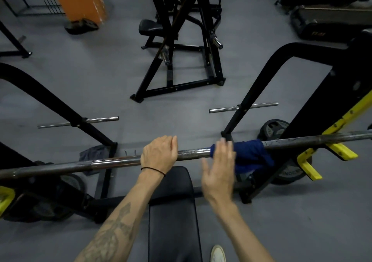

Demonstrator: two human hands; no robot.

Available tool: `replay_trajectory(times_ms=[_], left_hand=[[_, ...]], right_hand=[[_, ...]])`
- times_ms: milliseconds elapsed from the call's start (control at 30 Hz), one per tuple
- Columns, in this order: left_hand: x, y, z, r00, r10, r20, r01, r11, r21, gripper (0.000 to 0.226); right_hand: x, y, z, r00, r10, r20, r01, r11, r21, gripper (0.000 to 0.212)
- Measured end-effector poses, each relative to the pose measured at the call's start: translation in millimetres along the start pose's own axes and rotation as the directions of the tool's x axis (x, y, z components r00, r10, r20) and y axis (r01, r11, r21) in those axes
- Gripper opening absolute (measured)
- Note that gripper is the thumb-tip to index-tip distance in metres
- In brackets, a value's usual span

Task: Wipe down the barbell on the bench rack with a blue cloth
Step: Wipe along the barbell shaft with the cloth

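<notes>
Left hand curled over barbell; right hand blurred, fingers spread, beside blue cloth draped on bar.

barbell across bench rack | cloth draped on bar, right of middle | left hand on bar left of cloth | right hand just beside cloth | bench pad below bar, between arms

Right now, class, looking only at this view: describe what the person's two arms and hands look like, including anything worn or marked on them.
Both forearms are bare, with no sleeves or gloves in view. The left hand has a thin black band around its wrist, and a large dark tattoo runs along the left forearm. The right hand and its forearm show no band, tattoo or jewellery; that hand is motion-blurred, so fine detail cannot be told.
</notes>
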State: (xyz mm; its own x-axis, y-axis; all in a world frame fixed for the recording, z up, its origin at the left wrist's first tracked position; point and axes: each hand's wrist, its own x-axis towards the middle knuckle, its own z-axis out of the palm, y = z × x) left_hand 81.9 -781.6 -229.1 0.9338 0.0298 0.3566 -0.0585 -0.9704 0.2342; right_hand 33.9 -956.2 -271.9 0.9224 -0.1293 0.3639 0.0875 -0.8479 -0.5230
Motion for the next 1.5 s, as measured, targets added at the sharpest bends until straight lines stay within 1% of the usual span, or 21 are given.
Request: replay_trajectory(times_ms=[67,133,200,233,300,400,433,533,633,733,800,900,967,1033,1100,1167,1233,1300,1333,1400,1500], left_hand=[[-1.1,-0.2,2.3,1.0,-0.002,-0.016,0.002,1.0,-0.012,0.04],[-2.0,-3.3,3.0,1.0,-0.008,-0.014,0.007,0.999,-0.033,0.038],[-2.1,-5.1,2.7,1.0,-0.016,-0.023,0.015,0.999,-0.047,0.039],[-2.0,-4.9,2.9,0.999,-0.021,-0.028,0.019,0.998,-0.052,0.04],[-1.7,-2.6,3.1,0.999,-0.025,-0.035,0.023,0.998,-0.064,0.04],[0.0,-0.1,4.4,0.996,-0.057,-0.064,0.053,0.996,-0.07,0.039],[0.4,-0.4,6.4,0.995,-0.069,-0.068,0.064,0.995,-0.073,0.039],[-0.9,-5.0,9.6,0.994,-0.097,-0.052,0.092,0.991,-0.096,0.044],[-2.5,-10.6,10.9,0.993,-0.107,-0.052,0.1,0.988,-0.119,0.048],[-0.8,-9.2,11.9,0.993,-0.106,-0.043,0.097,0.981,-0.166,0.05],[0.3,-9.3,11.8,0.992,-0.119,-0.048,0.107,0.973,-0.206,0.048],[1.4,-10.5,11.2,0.984,-0.173,-0.035,0.157,0.949,-0.274,0.047],[4.0,-9.7,9.9,0.975,-0.22,-0.003,0.209,0.931,-0.299,0.05],[6.2,-11.3,9.7,0.971,-0.237,0.035,0.236,0.92,-0.314,0.053],[4.7,-17.4,9.4,0.976,-0.216,0.036,0.215,0.917,-0.336,0.053],[1.8,-24.9,7.0,0.978,-0.209,0.013,0.197,0.898,-0.393,0.055],[0.5,-25.5,3.0,0.975,-0.22,0.002,0.202,0.889,-0.41,0.056],[3.3,-16.5,2.4,0.977,-0.21,0.022,0.205,0.917,-0.342,0.057],[4.3,-12.1,2.7,0.978,-0.206,0.044,0.209,0.925,-0.317,0.057],[6.6,-10.1,4.0,0.972,-0.219,0.081,0.233,0.917,-0.324,0.057],[6.9,-23.3,4.2,0.972,-0.222,0.073,0.233,0.888,-0.395,0.055]], right_hand=[[-16.3,-33.4,16.9,0.985,-0.153,0.086,0.15,0.988,0.036,0.072],[-15.0,-24.4,18.0,0.892,-0.406,0.196,0.414,0.91,0.003,0.069],[3.2,14.4,4.1,0.807,-0.551,0.212,0.575,0.815,-0.069,0.063],[11.8,34.4,-5.3,0.812,-0.549,0.198,0.575,0.81,-0.111,0.061],[15.4,54.9,-20.3,0.918,-0.384,0.098,0.395,0.907,-0.144,0.06],[-6.0,0.7,2.2,0.995,-0.096,0.019,0.095,0.995,0.014,0.066],[-14.4,-25.4,13.1,0.992,-0.113,0.061,0.109,0.991,0.074,0.069],[-20.5,-48.2,20.3,0.908,-0.386,0.163,0.368,0.921,0.129,0.064],[6.0,-22.6,-6.6,0.851,-0.517,0.096,0.506,0.854,0.119,0.038],[39.0,-25.7,-22.1,0.931,-0.366,0.007,0.361,0.92,0.153,0.027],[57.7,-34.8,-7.2,0.975,-0.216,0.053,0.216,0.976,0.009,0.038],[62.1,-48.6,18.9,0.975,-0.058,0.213,0.118,0.952,-0.281,0.054],[46.0,-63.1,27.7,0.968,-0.1,0.23,0.164,0.946,-0.28,0.052],[30.0,-66.5,25.0,0.946,-0.247,0.21,0.281,0.948,-0.151,0.038],[27.7,-40.6,15.7,0.893,-0.402,0.201,0.43,0.895,-0.118,0.034],[38.9,6.0,-1.6,0.867,-0.465,0.177,0.493,0.853,-0.174,0.038],[38.9,33.1,-16.4,0.934,-0.348,0.08,0.357,0.91,-0.212,0.039],[25.3,9.9,-3.8,0.992,-0.121,-0.033,0.114,0.979,-0.172,0.039],[14.7,-15.2,11.3,0.997,-0.066,-0.038,0.06,0.988,-0.14,0.04],[-7.6,-59.8,33.2,0.984,-0.17,0.049,0.173,0.984,-0.048,0.045],[0.8,-32.1,24.4,0.843,-0.512,0.166,0.523,0.852,-0.027,0.054]])
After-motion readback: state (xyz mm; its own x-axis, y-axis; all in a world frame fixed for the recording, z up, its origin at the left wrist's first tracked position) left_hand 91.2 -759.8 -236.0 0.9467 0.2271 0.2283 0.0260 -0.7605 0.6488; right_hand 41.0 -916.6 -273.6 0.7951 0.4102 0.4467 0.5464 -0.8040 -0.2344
